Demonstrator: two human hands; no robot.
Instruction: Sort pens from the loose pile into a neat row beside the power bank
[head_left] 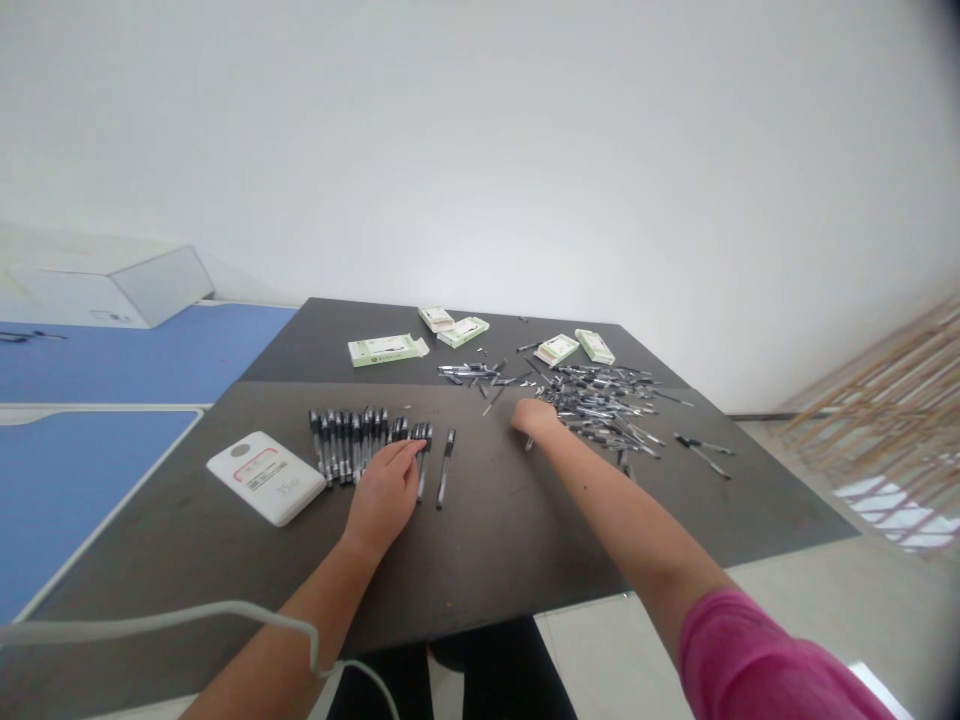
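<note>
Left hand (382, 497) lies at the right end of the row of black pens (349, 445). Its grip is flat, fingers pressed together, fingertips touching the pens there; no pinch is seen. Right hand (534, 418), well right of the row, sits at the edge of the loose pen pile (600, 410). Its grip is bunched downward over a pen (529, 443) whose end shows beneath the palm. Whether it pinches that pen, I cannot tell. A single pen (446, 467) lies just right of the row, between the two hands. All of this rests on the dark desk (495, 540). Beyond the row stand green-and-white cartons (384, 350); just left of it lies a white box (265, 478). A white cable (165, 618) crosses near the left forearm (300, 620) — a pink sleeve (772, 660) covers the right arm.
</note>
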